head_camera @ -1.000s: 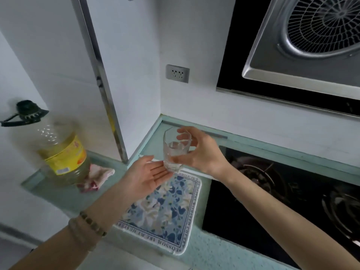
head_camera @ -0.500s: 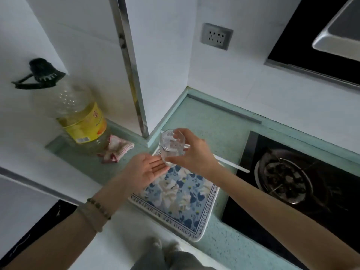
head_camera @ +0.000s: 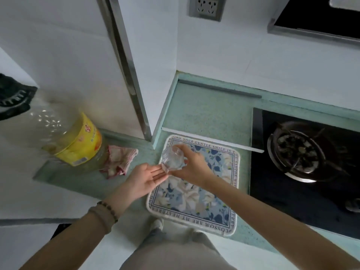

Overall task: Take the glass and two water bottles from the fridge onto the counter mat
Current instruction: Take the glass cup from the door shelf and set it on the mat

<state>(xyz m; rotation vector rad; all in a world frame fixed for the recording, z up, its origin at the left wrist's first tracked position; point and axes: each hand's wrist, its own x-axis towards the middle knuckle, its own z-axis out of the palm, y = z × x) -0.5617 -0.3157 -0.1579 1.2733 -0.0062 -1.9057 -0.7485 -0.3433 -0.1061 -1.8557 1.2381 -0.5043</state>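
Observation:
A clear drinking glass (head_camera: 171, 159) with a little water in it hangs just above the far left part of the blue floral counter mat (head_camera: 196, 199). My right hand (head_camera: 192, 166) grips the glass from its right side. My left hand (head_camera: 146, 177) lies palm up with fingers apart, its fingertips under the base of the glass. No water bottles and no fridge are in view.
A big oil jug (head_camera: 74, 141) with a yellow label and a crumpled checked cloth (head_camera: 119, 159) sit on the green counter (head_camera: 204, 114) to the left. A black gas hob (head_camera: 303, 162) with a burner lies right of the mat. White wall panels stand behind.
The glass and both hands have come down toward the mat's far left part. The view has tilted downward, so the range hood has left the picture and my legs show.

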